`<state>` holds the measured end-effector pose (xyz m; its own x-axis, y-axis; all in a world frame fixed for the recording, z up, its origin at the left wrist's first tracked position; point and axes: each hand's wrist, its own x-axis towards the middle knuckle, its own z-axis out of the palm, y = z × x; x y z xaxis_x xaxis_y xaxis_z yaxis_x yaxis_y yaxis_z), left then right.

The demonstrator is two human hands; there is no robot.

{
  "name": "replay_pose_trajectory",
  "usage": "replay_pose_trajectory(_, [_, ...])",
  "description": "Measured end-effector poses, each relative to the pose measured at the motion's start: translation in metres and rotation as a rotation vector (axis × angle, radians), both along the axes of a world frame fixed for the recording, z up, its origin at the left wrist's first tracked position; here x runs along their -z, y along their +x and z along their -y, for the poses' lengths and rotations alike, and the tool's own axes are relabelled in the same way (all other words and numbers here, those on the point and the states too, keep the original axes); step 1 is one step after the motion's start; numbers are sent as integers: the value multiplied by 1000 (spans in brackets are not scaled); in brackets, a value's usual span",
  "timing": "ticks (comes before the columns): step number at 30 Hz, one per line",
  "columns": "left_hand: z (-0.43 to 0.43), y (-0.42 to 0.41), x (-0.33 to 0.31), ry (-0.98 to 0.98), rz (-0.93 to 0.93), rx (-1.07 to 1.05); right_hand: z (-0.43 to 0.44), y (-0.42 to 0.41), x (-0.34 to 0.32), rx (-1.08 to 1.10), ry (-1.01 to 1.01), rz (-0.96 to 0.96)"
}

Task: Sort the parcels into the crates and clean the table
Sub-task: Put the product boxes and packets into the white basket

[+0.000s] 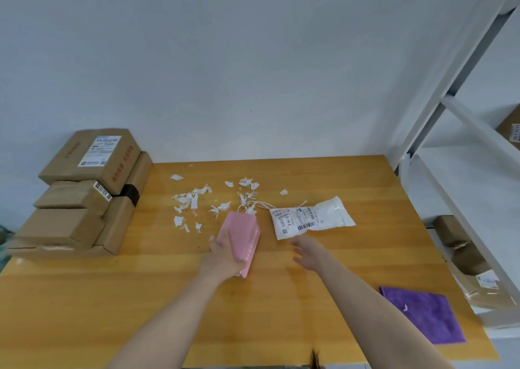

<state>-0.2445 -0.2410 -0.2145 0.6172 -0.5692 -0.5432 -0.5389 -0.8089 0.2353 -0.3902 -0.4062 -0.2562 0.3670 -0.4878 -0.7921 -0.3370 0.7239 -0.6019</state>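
Observation:
My left hand [225,259] grips a pink box-shaped parcel [244,233] near the middle of the wooden table [281,298]. My right hand [308,252] hovers open just below a white plastic mailer bag [309,216] with a printed label, fingers spread, not touching it. Several torn white paper scraps [197,200] lie scattered on the table beyond the pink parcel. Several cardboard box parcels [84,191] are stacked at the table's left end.
A purple cloth [425,312] lies at the table's right front. A white metal shelf rack [464,171] stands to the right, with cardboard parcels [464,256] on its lower shelves. A plain wall runs behind the table.

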Motion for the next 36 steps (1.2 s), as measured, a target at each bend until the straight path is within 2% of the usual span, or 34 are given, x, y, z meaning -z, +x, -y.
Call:
replay_pose_trajectory(8, [-3,1,-4,115,46,37,-14,9,-9,100,57,16])
replay_pose_trajectory(17, [0,2,1,162,182,144,-17,28,-5,239,186,112])
replay_pose_trajectory(19, [1,4,1,127,170,110,-12,34,-2,276,191,125])
replay_pose_trajectory(22, [0,10,2,-89,101,-41,-7,41,1,334,212,94])
replay_pose_trajectory(26, [-6,20,-1,-305,272,-134,-2,41,6,359,155,16])
replay_pose_trajectory(32, [-7,28,-16,-262,379,-184,-1,21,5,527,23,-159])
replay_pose_trajectory(34, [-3,26,-14,-286,351,-152,-1,17,4,563,23,-177])
replay_pose_trajectory(36, [2,20,-6,-222,202,-42,1,15,3,580,11,-193])
